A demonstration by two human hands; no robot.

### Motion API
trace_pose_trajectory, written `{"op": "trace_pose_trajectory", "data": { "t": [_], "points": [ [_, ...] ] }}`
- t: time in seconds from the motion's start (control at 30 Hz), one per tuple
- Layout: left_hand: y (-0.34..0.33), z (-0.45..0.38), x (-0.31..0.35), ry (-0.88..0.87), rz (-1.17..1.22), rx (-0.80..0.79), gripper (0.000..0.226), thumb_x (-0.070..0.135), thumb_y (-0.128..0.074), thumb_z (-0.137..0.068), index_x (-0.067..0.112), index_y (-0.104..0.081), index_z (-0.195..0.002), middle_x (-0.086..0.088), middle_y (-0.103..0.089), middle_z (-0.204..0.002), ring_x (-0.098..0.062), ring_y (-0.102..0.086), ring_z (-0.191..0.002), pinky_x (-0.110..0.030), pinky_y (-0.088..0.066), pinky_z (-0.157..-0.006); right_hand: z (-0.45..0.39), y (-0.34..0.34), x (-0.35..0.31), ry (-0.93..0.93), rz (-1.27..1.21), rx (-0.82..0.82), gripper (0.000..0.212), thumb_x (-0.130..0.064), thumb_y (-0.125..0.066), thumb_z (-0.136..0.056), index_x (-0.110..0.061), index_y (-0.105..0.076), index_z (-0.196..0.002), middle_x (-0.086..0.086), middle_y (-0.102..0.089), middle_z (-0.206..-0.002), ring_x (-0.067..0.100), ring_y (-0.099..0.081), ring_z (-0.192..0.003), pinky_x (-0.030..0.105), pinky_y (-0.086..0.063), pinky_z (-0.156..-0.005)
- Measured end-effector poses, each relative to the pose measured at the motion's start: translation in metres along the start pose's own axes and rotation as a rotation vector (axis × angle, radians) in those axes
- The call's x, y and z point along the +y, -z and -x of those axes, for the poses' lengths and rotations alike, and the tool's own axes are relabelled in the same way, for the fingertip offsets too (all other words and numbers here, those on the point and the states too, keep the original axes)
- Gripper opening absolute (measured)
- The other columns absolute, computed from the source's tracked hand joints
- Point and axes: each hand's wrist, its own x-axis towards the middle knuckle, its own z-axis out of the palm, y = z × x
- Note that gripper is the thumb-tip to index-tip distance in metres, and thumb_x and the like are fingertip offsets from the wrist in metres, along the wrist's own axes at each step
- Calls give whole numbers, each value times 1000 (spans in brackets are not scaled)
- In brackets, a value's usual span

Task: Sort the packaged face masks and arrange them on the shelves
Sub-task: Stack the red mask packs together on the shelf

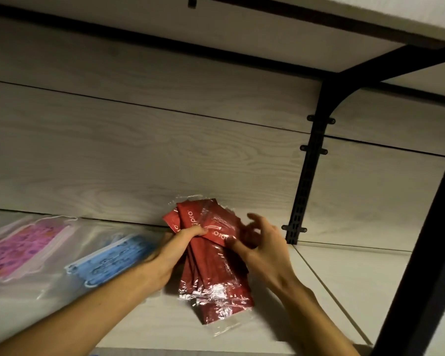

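Note:
A fanned stack of red mask packets (211, 260) in clear wrap lies on the pale wooden shelf (326, 276), its far end near the back wall. My left hand (175, 250) grips the stack's left edge, thumb on top. My right hand (262, 247) holds the right side, thumb pressed on the top packet, fingers curled over the far edge. To the left lie a bag of blue masks (108, 258) and a bag of pink patterned masks (23, 250), both flat on the shelf.
A black metal bracket and slotted upright (308, 176) stand at the back right, against the wall. A dark post (421, 253) runs down the right edge. Another shelf (319, 11) hangs overhead. A seam crosses the shelf on the right.

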Motion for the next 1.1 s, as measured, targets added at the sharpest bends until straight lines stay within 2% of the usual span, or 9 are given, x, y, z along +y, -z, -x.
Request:
{"op": "trace_pose_trajectory", "data": {
  "t": [0.07, 0.2, 0.33, 0.47, 0.6, 0.7, 0.8, 0.9, 1.1],
  "points": [
    [1, 2, 1, 32, 5, -15, 56, 47, -87, -54, 17, -78, -100, -13, -79, -95, -33, -77, -87, -48, -58, -91, -1, -3, 4, -4, 186, -36, 88, -81, -58, -66, -35, -48, -141, -25, -53, -105, 8, -56, -111, 36, -48, -99],
    [1, 3, 1, 49, -3, -54, 70, 51, -86, -48, 14, -77, -106, -15, -78, -97, -34, -76, -87, -43, -60, -83, 0, -1, 8, -130, 63, -107, 87, -85, -60, -61, -35, -57, -132, -22, -47, -109, 9, -56, -110, 35, -53, -96],
    [0, 6, 4, 60, 10, -154, 51, 56, -82, -58, 20, -82, -94, -16, -78, -101, -34, -76, -91, -41, -60, -82, 4, 1, 5, -165, 148, -111, 79, -90, -56, -61, -35, -66, -118, -15, -60, -105, 8, -64, -92, 34, -58, -83],
    [-1, 8, 1, 46, 11, -205, 40, 32, -77, -53, 11, -80, -87, -19, -75, -96, -32, -72, -80, -40, -58, -80, 7, 6, 0, -294, 124, -48, 70, -90, -57, -60, -30, -65, -94, -13, -70, -82, 7, -69, -69, 36, -62, -69],
    [-1, 9, -4, -30, -71, -142, 40, 16, -74, -53, 2, -75, -91, -22, -75, -98, -33, -71, -85, -45, -56, -91, 7, 8, -5, -373, -43, -16, 62, -81, -68, -66, -23, -68, -86, -8, -73, -77, 9, -71, -68, 34, -62, -69],
    [-1, 8, -6, -95, -124, -136, 21, 9, -79, -72, 8, -79, -94, -16, -78, -99, -29, -76, -90, -39, -58, -88, 8, 7, -9, -419, -246, -91, 67, -83, -64, -68, -19, -73, -88, -5, -77, -81, 12, -73, -75, 30, -59, -70],
    [1, 9, -7, -125, -171, -120, 20, 8, -79, -80, 12, -79, -99, -9, -79, -98, -25, -76, -93, -40, -57, -92, 8, 7, -10, -488, -416, -237, 43, -58, -69, -83, -16, -77, -81, 3, -77, -83, 20, -74, -77, 33, -59, -74],
    [1, 13, -5, -128, -137, -95, 16, 10, -81, -79, 14, -80, -94, -9, -79, -96, -23, -77, -90, -37, -58, -86, 8, 10, -9, -528, -516, -264, 17, -33, -77, -84, -16, -76, -82, 4, -76, -80, 19, -72, -73, 32, -55, -71],
    [-4, 18, 2, -59, -64, -76, 24, 29, -75, -84, 13, -76, -102, -8, -79, -94, -20, -77, -82, -25, -57, -67, 11, 15, -8, -606, -757, -171, 31, -19, -79, -85, 4, -73, -105, 19, -77, -97, 31, -75, -84, 34, -61, -66]
  ]
}}
